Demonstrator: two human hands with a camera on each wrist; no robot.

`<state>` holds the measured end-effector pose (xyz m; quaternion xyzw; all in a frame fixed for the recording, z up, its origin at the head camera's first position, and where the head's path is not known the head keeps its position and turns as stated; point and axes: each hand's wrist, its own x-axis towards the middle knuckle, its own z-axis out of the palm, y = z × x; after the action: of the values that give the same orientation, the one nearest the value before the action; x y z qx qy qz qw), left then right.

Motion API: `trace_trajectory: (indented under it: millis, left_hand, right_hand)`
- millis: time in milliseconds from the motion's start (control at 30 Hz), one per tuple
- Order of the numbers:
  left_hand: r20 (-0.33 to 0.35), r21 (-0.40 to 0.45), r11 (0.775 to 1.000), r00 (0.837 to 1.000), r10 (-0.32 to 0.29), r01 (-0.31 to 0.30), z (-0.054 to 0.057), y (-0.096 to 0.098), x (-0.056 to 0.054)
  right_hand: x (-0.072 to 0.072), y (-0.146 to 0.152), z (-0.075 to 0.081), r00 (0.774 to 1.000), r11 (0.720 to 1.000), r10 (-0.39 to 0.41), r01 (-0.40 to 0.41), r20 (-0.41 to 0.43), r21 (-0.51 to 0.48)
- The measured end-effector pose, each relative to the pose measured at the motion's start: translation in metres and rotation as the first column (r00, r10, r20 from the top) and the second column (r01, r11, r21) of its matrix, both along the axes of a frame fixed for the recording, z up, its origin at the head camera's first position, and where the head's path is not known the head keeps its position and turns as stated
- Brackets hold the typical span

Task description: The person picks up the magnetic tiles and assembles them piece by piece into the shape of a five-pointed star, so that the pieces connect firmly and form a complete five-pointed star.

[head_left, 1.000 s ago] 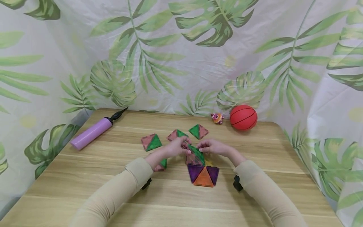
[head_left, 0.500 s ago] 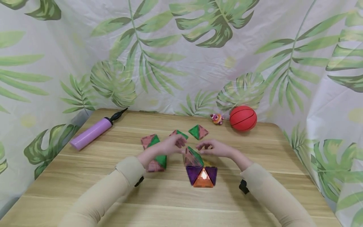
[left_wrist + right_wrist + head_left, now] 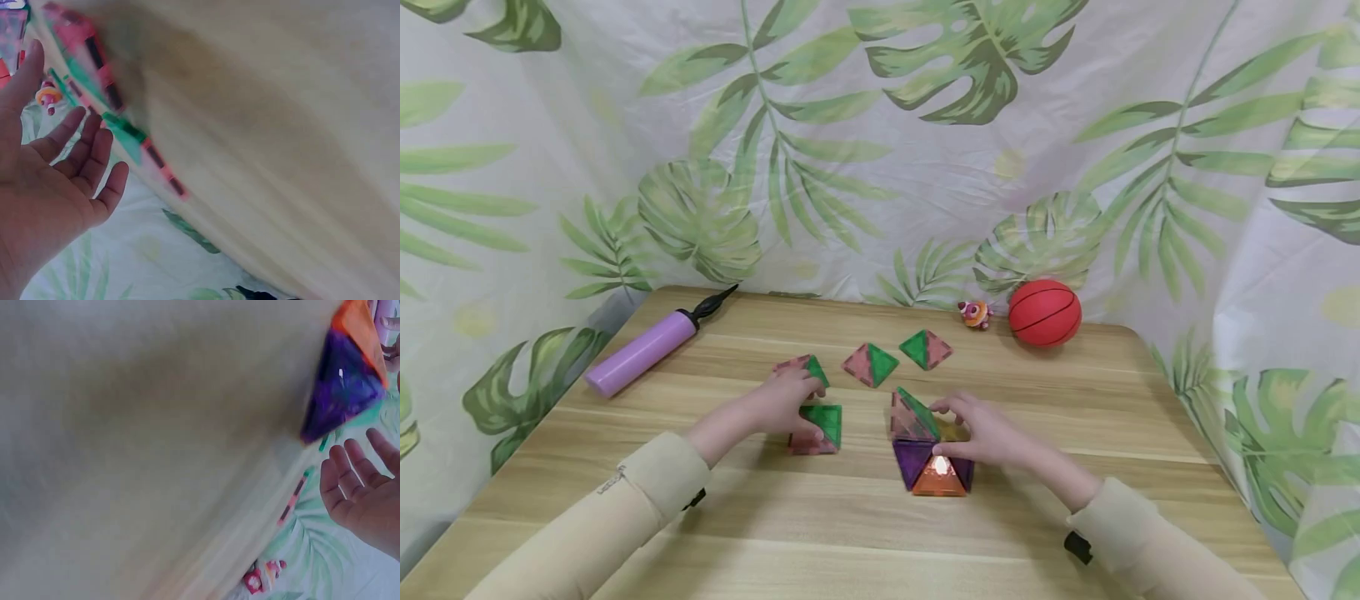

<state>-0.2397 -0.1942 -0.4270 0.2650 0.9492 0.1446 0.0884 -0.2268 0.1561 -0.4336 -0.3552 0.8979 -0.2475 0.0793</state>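
Observation:
Pink-and-green magnetic tile pairs lie flat on the table. My left hand (image 3: 782, 404) hovers over the near-left tile pair (image 3: 829, 425), fingers loosely bent. In the left wrist view, nothing shows in that hand. To the right stands a small structure of magnetic tiles, with an orange triangle (image 3: 939, 481) in front and purple triangles (image 3: 913, 460) on its sides. A leaning pink-and-green tile pair (image 3: 912, 417) rises at its back left. My right hand (image 3: 985, 429) is at the structure's right side, fingers spread; whether its thumb touches the top is unclear.
Tile pairs lie at the back middle (image 3: 870, 364) and back right (image 3: 926, 349); another tile pair (image 3: 793, 364) is partly under my left hand. A purple hand pump (image 3: 643, 352) lies far left. A small toy figure (image 3: 975, 314) and red ball (image 3: 1044, 312) are at the back edge.
My hands have let go of the leaning tile pair and moved apart. The left hand went left to the flat tiles; the right came nearer, beside the structure.

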Motion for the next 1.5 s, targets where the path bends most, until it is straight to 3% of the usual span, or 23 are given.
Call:
trace_trajectory:
  millis: [167, 300, 467, 700, 867, 967, 1167, 1267, 1367, 1500]
  left_hand:
    - [-0.066, -0.053, 0.998, 0.998, 0.023, -0.026, -0.010, -0.004, 0.011]
    - [-0.059, -0.040, 0.998, 0.997, 0.047, -0.049, -0.014, -0.004, 0.016]
    - [-0.049, -0.024, 0.998, 0.997, 0.053, -0.054, -0.016, -0.005, 0.013]
    - [-0.001, 0.005, 0.998, 0.998, 0.057, -0.057, -0.015, -0.004, 0.007]
    - [0.084, 0.108, 0.992, 0.995, 0.055, -0.064, -0.012, -0.006, 0.003]
    - [0.130, 0.175, 0.983, 0.991, 0.027, -0.050, -0.009, -0.009, -0.002]
    - [0.137, 0.265, 0.964, 0.990, -0.040, 0.002, -0.005, -0.020, -0.013]
    - [0.142, 0.329, 0.944, 0.988, -0.059, 0.009, -0.004, -0.026, -0.019]
    - [0.166, 0.382, 0.924, 0.985, -0.042, -0.024, 0.002, -0.030, -0.024]
    - [0.190, 0.436, 0.892, 0.981, 0.041, -0.122, 0.016, -0.026, -0.028]
  right_hand:
    - [0.007, -0.002, -0.009, 1.000, 1.000, 0.008, -0.007, -0.029, 0.018]
    - [0.007, -0.003, -0.011, 1.000, 1.000, 0.020, -0.019, -0.022, 0.014]
    - [0.002, -0.005, -0.009, 0.999, 0.999, 0.054, -0.054, 0.006, 0.001]
    - [-0.006, -0.004, -0.009, 0.995, 0.996, 0.089, -0.090, 0.042, 0.009]
    - [-0.010, -0.003, -0.008, 0.991, 0.991, 0.132, -0.133, 0.023, 0.006]
    - [-0.012, -0.003, -0.008, 0.988, 0.988, 0.153, -0.153, -0.007, 0.002]
    - [-0.014, -0.004, -0.009, 0.979, 0.981, 0.191, -0.193, -0.069, -0.025]
    - [-0.014, -0.006, -0.009, 0.975, 0.977, 0.206, -0.210, -0.084, -0.040]
    - [-0.015, -0.007, -0.009, 0.969, 0.971, 0.230, -0.236, -0.089, -0.052]
    - [-0.015, -0.010, -0.008, 0.961, 0.962, 0.261, -0.267, -0.094, -0.056]
